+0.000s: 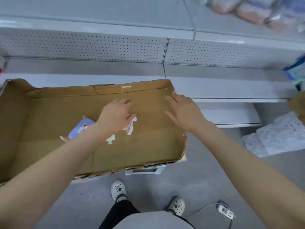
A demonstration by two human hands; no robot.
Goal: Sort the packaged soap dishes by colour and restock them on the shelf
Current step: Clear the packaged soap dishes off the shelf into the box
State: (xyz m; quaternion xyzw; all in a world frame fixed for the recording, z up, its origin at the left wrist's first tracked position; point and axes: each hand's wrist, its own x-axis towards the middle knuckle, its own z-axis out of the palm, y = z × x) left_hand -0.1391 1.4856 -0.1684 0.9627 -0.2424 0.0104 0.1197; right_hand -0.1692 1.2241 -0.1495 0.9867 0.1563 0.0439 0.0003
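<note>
Shoes (119,190): two, standing on the floor nearer than both hands, toes pointing at the box.
Box (148,146): one, open-topped, lying under both hands; its long side is running left to right.
Pack (79,129): one showing in the box, lilac, lying flat on the box floor, left of the left hand and nearer than it. The left forearm is partly covering it. Its long axis seems to be running from near-left to far-right, towards that wrist.
Nearer hand: judging by this, the left one is sitting far closer to the pack and would be pulling back and leftward to reach it. The right one is lying well apart from it.
Left hand (115,113): hanging over the middle of the box floor, fingers bent downward. Whether they are pinching anything I cannot tell.
Tape (131,128): a few white scraps, sticking to the box floor just beside the left thumb.
Right hand (183,111): fingers straight and spread, holding nothing, hovering near the box's far right corner.
Shelf (222,90): lying beyond both hands, its bare stretch running past the box's far wall.
Pink packs (239,9): about three, blurred, sitting on the upper shelf far beyond the right hand.
</note>
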